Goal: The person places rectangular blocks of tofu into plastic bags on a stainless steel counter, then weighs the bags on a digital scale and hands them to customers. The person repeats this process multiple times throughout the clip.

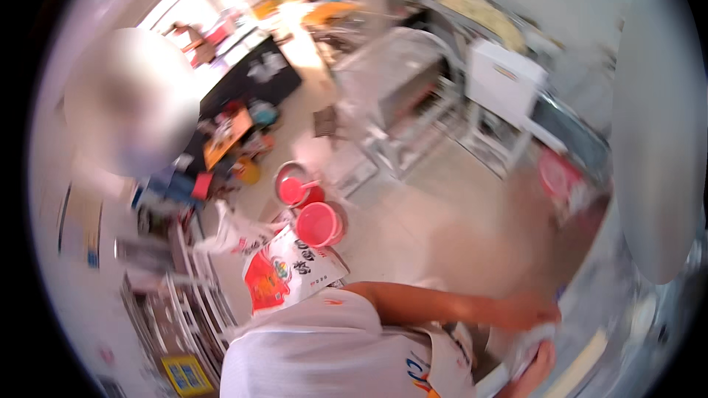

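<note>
The person in a white short-sleeved shirt (pixel 302 354) is beside a smooth grey surface (pixel 601 298) at the right, the left arm drawn across the body so that both hands can work on one thing. Between them is a white, crumpled-looking thing (pixel 525 342), near the surface; blur hides its exact kind. The left grip (pixel 522 313) lies along its upper side, and whether the fingers close on it cannot be told. The right grip (pixel 540 367) is curled partly round the lower right side, apparently to steady it. A long, pale yellow, rod-like thing (pixel 579 365) lies just beside the right grip, a handy place within reach. On the floor (pixel 387 221), a round red plastic bucket (pixel 318 224) stands just beside a round steel bowl (pixel 281 175) that holds a red plastic dipper (pixel 293 191), perhaps grouped to keep containers and scoop together, with a red-and-white printed sack (pixel 299 273) near them
</note>
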The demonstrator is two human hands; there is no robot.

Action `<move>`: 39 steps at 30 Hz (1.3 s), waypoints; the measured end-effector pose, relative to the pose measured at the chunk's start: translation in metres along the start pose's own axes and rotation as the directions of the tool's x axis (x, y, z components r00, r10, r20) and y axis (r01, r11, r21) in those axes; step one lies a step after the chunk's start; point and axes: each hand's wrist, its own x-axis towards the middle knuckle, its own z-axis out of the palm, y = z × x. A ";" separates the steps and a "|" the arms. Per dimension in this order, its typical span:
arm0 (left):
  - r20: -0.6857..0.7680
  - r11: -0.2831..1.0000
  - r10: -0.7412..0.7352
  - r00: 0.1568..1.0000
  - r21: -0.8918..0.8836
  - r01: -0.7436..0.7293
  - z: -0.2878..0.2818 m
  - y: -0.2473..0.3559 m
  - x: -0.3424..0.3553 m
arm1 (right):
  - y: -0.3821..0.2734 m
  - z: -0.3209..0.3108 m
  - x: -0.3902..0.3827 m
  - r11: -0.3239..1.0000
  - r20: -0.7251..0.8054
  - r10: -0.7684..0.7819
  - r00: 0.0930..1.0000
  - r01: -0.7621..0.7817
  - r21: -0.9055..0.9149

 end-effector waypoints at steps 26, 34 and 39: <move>0.416 0.942 -0.288 0.863 0.285 0.178 0.213 0.061 0.028 | -0.002 -0.178 -0.096 0.937 -0.474 0.142 0.869 0.036 0.347; 0.813 0.672 -0.507 0.286 0.165 0.722 0.258 0.072 0.043 | -0.012 -0.195 -0.106 0.958 -0.559 0.197 0.805 -0.036 0.286; 0.877 0.640 -0.457 0.149 0.207 0.740 0.275 0.050 0.070 | -0.003 -0.184 -0.092 0.935 -0.640 0.154 0.753 0.098 0.341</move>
